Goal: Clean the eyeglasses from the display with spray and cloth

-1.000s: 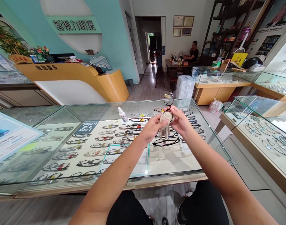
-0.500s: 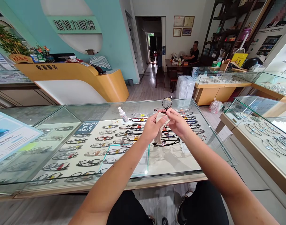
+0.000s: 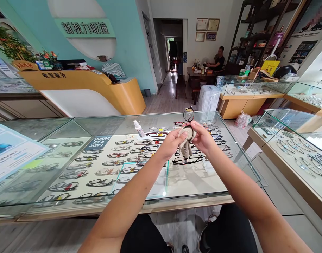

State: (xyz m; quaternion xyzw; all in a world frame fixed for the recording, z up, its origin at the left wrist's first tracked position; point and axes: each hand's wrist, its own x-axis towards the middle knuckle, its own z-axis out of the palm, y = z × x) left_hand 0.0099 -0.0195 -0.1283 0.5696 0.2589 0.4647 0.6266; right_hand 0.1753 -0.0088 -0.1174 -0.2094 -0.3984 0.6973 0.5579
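Between my hands, above the glass counter, is a pair of dark round-framed eyeglasses (image 3: pixel 188 115), turned so that one lens stands above the other. My right hand (image 3: pixel 202 137) is closed on the frame near its bridge. My left hand (image 3: pixel 171 142) pinches a beige cleaning cloth (image 3: pixel 185 150) against the lower lens, with the thumb in front and the cloth's loose end hanging down. The fingers behind the lens are partly hidden by the cloth. A white spray bottle (image 3: pixel 139 129) stands on the counter to the left of my hands.
The glass display counter (image 3: pixel 161 201) holds rows of eyeglasses, with several frames right below my hands. Another display case (image 3: pixel 295 140) is at the right. A wrapped suitcase (image 3: pixel 208 98) stands behind the counter, and a person (image 3: pixel 219 59) sits at a far table.
The lower lens rim has come into view in front of the cloth. My right fingers have shifted up and right, and the cloth now hangs more spread out.
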